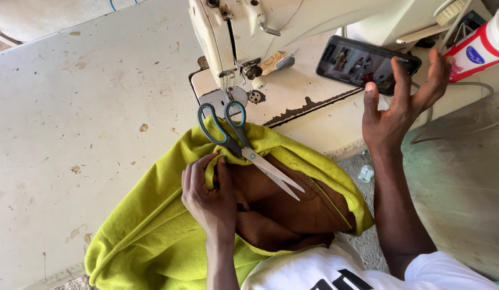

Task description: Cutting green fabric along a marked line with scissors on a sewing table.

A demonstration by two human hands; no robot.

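Observation:
My left hand (209,193) pinches the edge of a lime-green fabric (147,225) with a brown lining (292,207), draped over the table edge and my lap. Grey-handled scissors (244,147) lie on the fabric just above that hand, blades partly open and pointing right. My right hand (400,104) is raised with fingers spread, its fingertips at a black phone (362,63) that leans against the white sewing machine (271,32) with its screen lit.
The worn white table (83,118) spreads to the left. A red and white bottle (478,48) stands at the top right beside a cable. Concrete floor (459,177) shows on the right, with a small clear object (366,173) lying on it.

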